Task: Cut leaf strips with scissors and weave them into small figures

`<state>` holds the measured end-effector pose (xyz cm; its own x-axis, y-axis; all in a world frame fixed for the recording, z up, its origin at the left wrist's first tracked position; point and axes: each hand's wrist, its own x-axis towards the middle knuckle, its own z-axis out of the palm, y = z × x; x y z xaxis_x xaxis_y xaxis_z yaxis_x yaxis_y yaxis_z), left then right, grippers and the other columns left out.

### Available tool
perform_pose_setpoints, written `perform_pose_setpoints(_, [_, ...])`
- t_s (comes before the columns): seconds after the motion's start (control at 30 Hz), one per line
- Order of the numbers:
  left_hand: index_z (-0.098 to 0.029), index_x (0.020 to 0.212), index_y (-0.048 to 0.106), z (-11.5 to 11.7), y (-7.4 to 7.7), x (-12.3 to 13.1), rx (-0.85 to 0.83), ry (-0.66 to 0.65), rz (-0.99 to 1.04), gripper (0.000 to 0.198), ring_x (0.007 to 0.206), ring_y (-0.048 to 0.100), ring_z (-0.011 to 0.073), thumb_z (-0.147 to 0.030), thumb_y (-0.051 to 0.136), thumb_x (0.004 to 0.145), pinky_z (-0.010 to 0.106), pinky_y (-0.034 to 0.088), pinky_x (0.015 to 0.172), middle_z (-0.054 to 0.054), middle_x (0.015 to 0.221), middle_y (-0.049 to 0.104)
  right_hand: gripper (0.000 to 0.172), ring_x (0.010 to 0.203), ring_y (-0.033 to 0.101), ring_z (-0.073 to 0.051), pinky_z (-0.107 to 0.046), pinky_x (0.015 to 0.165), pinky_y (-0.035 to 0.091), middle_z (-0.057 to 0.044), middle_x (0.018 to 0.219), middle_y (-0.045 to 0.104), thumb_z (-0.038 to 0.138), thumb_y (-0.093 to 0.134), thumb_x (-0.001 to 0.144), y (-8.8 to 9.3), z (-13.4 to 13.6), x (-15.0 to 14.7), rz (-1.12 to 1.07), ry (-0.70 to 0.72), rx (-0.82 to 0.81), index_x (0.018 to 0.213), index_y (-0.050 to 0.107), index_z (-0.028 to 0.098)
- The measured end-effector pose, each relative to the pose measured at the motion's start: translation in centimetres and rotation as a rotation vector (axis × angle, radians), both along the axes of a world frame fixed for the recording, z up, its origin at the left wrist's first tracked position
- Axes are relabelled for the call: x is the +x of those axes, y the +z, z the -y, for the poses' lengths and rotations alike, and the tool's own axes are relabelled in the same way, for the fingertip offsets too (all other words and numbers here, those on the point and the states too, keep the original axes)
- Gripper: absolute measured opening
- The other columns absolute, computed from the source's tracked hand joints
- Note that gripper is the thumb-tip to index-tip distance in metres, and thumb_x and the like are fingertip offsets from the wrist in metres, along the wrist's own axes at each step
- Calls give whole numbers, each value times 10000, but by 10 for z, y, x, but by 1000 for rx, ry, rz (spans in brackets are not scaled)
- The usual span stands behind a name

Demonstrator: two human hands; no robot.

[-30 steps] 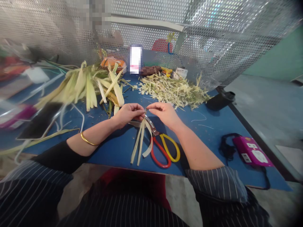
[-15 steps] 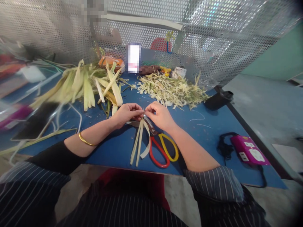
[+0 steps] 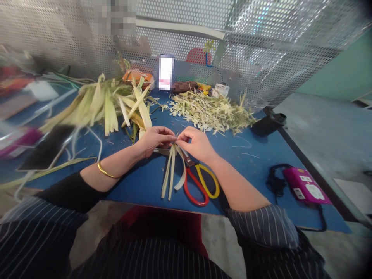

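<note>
My left hand (image 3: 155, 141) is closed in a pinch at the top of a small bundle of pale husk strips (image 3: 172, 166), which hang down toward the table's front edge. Fingertips nearly touching it, my right hand (image 3: 196, 143) pinches the same bundle top from the right. Scissors (image 3: 200, 185) with one red and one yellow handle lie on the blue table (image 3: 244, 174) just right of the strips; their blades are partly hidden by my right hand and the strips.
Long husks (image 3: 99, 104) are piled at the back left, shredded pieces (image 3: 209, 110) at the back centre. A lit phone (image 3: 166, 73) stands behind. A black cylinder (image 3: 269, 123) and purple power strip (image 3: 306, 186) are at the right; a dark flat panel (image 3: 46, 147) lies left.
The hanging strips have shifted slightly, and the curved right one has swung a little inward. Both hands keep their pinch, with small finger movements. The view has shifted slightly.
</note>
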<state>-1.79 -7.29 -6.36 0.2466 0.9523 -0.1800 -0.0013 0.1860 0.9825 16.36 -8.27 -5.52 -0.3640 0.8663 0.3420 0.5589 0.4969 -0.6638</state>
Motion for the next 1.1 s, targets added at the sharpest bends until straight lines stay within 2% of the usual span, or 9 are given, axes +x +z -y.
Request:
perform_pose_setpoints(0.13, [-133,759,655,-1,1,-2,53,-14,-8,285,542,575,84,-293,807,578,210,451,530,5,638,632,80,648,532,-116,-288,653,427,1,731,568,239,616,757,-3,-3,1,-100,-28,-131,696,609,186])
perform_pose_setpoints(0.23, [-138,764,655,-2,2,-4,84,-28,-16,267,543,576,85,-307,791,609,206,447,528,6,628,634,49,675,602,-124,-296,684,474,-1,753,610,221,596,770,-6,-5,-1,-375,-81,-389,799,573,187])
perform_pose_setpoints(0.33, [-140,768,651,-1,3,-4,104,-45,-21,273,538,575,84,-328,786,623,204,443,525,9,624,640,176,694,654,-139,-287,657,512,-13,780,646,214,619,757,-8,-3,-7,-633,-128,-665,908,530,196])
perform_pose_setpoints(0.43, [-136,770,651,0,2,-4,112,-63,-24,281,543,578,83,-331,789,622,203,443,530,13,637,651,186,637,647,-127,-253,589,521,-18,729,653,209,646,741,-10,0,-13,-743,-156,-804,902,556,185])
perform_pose_setpoints(0.57, [-129,764,651,0,2,-2,119,-97,-21,287,546,583,88,-324,796,610,214,458,543,22,659,664,118,523,597,-94,-224,533,517,4,623,626,123,633,697,-12,0,-16,-799,-154,-811,795,582,165])
perform_pose_setpoints(0.73, [-131,751,659,1,2,-1,155,-108,-30,277,556,595,95,-315,799,600,228,480,565,29,682,677,242,497,597,-101,-200,467,479,16,604,626,126,624,671,-10,1,-15,-802,-123,-825,897,551,174])
perform_pose_setpoints(0.87, [-131,747,661,1,2,-1,209,-96,-48,255,564,599,104,-314,783,617,243,498,589,27,670,672,212,405,515,-75,-167,384,389,37,515,580,115,608,656,-8,2,-15,-800,-120,-868,853,550,169])
perform_pose_setpoints(0.97, [-128,747,663,2,2,0,309,-80,-107,226,592,609,118,-304,757,641,257,508,619,29,676,672,197,383,474,-60,-164,371,359,43,497,568,112,619,641,-8,3,-16,-825,-133,-855,821,555,162])
perform_pose_setpoints(1.1, [-135,768,683,2,1,1,533,-31,-313,136,628,608,125,-252,683,698,239,485,617,29,710,685,199,388,467,-59,-167,376,356,47,490,561,106,622,621,-7,3,-17,-849,-164,-850,797,548,160])
